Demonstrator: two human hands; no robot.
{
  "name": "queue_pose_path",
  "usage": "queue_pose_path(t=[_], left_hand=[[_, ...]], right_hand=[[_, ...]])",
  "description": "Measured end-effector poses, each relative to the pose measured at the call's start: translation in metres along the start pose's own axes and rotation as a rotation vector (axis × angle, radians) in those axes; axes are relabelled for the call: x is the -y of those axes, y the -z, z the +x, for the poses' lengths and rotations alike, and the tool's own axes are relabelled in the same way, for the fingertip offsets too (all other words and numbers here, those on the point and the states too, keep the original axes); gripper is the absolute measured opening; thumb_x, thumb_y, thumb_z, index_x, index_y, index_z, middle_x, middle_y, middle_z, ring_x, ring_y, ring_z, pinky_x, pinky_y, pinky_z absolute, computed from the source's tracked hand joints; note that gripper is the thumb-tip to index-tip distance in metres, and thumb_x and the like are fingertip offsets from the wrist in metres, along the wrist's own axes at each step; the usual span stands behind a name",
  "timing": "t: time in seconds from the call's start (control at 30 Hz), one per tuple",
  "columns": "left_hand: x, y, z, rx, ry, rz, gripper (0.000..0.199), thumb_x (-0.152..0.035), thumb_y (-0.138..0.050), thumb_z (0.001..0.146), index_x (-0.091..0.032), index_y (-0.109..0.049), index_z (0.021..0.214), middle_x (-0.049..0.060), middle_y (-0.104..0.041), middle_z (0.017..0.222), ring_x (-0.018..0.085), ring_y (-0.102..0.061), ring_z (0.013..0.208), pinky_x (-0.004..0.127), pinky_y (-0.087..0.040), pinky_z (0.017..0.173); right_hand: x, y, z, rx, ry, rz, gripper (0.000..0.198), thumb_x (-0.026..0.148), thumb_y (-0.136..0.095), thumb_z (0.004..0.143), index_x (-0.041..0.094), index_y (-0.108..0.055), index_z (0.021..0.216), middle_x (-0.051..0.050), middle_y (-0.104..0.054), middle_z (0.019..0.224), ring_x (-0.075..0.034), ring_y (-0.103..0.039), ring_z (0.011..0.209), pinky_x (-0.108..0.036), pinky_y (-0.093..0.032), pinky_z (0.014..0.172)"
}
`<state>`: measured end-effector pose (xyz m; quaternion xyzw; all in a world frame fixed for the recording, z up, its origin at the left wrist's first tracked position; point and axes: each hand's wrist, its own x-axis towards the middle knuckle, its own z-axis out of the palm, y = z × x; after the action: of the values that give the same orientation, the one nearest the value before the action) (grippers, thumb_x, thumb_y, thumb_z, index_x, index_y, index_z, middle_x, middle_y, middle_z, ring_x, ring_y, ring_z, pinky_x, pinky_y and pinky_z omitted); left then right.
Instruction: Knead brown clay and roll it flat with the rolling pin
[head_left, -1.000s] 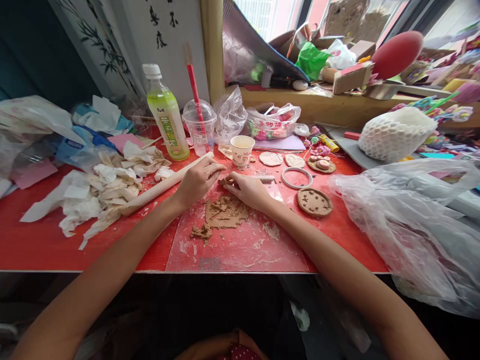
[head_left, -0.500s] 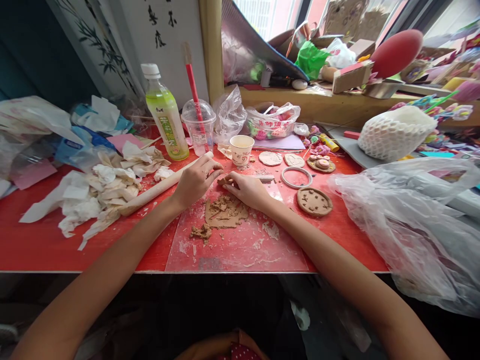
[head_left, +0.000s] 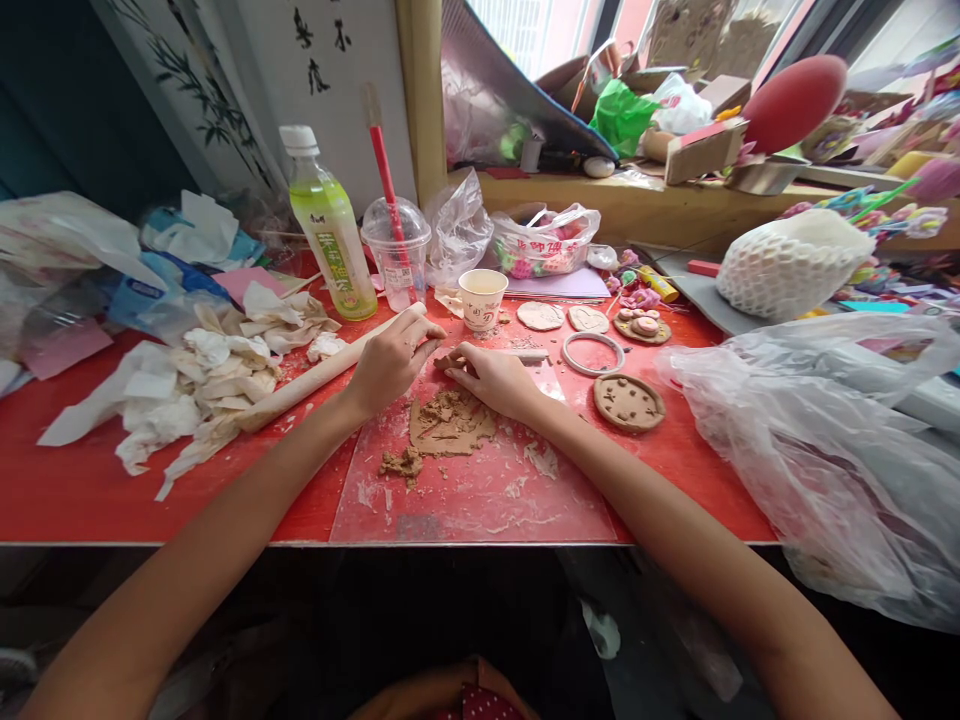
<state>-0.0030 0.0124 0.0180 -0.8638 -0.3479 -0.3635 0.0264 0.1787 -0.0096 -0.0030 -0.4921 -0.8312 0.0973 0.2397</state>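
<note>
one right hand (head_left: 491, 377) pinched clay lump (head_left: 442, 363); left hand (head_left: 391, 362), grip unclear; clay slab (head_left: 461, 439) lay nearer desk (head_left: 75, 480) front edge.

Bare arms (head_left: 300, 490); dark red garment (head_left: 487, 704), small pale dots scattered over it

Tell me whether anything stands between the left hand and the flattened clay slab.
Nothing visible does: only red work surface shows between the left hand and the clay slab. The right hand is at the slab's far right side, off that line.
</note>
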Motion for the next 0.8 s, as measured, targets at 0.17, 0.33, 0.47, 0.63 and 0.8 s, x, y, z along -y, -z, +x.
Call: queue_pose_path(t=[0.17,0.33,0.47,0.63,0.8], left_hand=[[0.0005,0.0005,-0.0005,-0.01,0.038,0.031,0.006,-0.021,-0.056,0.086,-0.016,-0.055,0.087,0.004,-0.055,0.087,0.012,-0.053,0.07,0.028,-0.045,0.068],[0.0011,0.001,-0.0012,-0.014,0.033,0.053,0.017,-0.03,-0.058,0.085,-0.016,-0.051,0.08,0.002,-0.055,0.08,0.012,-0.051,0.068,0.027,-0.043,0.065],[0.0005,0.001,-0.0011,0.014,-0.005,0.07,0.017,-0.03,-0.054,0.088,-0.017,-0.052,0.079,0.002,-0.056,0.078,0.013,-0.051,0.069,0.027,-0.043,0.066],[-0.0015,0.0009,-0.0013,0.023,0.013,0.058,0.011,-0.027,-0.054,0.088,-0.016,-0.053,0.09,0.003,-0.056,0.09,0.011,-0.052,0.068,0.027,-0.044,0.069],[-0.0008,0.0017,-0.0015,0.022,-0.006,0.035,0.012,-0.027,-0.057,0.086,-0.017,-0.052,0.083,0.002,-0.056,0.082,0.012,-0.051,0.068,0.026,-0.044,0.067]], right_hand=[[0.0007,0.0008,-0.0003,0.011,-0.011,0.004,0.023,0.034,-0.046,0.089,0.019,-0.057,0.102,-0.007,-0.069,0.092,-0.018,-0.063,0.079,-0.027,-0.039,0.063],[0.0011,0.0011,-0.0002,0.01,-0.01,-0.02,0.024,0.037,-0.045,0.089,0.02,-0.057,0.101,-0.007,-0.069,0.09,-0.018,-0.062,0.076,-0.028,-0.037,0.06],[0.0003,0.0007,0.0,0.01,-0.008,-0.01,0.024,0.036,-0.046,0.089,0.019,-0.057,0.102,-0.007,-0.069,0.091,-0.017,-0.062,0.077,-0.028,-0.038,0.061],[-0.0008,0.0002,-0.0007,0.003,0.014,0.026,0.022,0.034,-0.047,0.089,0.02,-0.056,0.102,-0.006,-0.069,0.091,-0.016,-0.063,0.076,-0.027,-0.039,0.062],[0.0009,0.0013,-0.0005,0.002,0.01,-0.039,0.025,0.039,-0.044,0.09,0.018,-0.056,0.098,-0.006,-0.068,0.085,-0.017,-0.061,0.072,-0.027,-0.035,0.057]])
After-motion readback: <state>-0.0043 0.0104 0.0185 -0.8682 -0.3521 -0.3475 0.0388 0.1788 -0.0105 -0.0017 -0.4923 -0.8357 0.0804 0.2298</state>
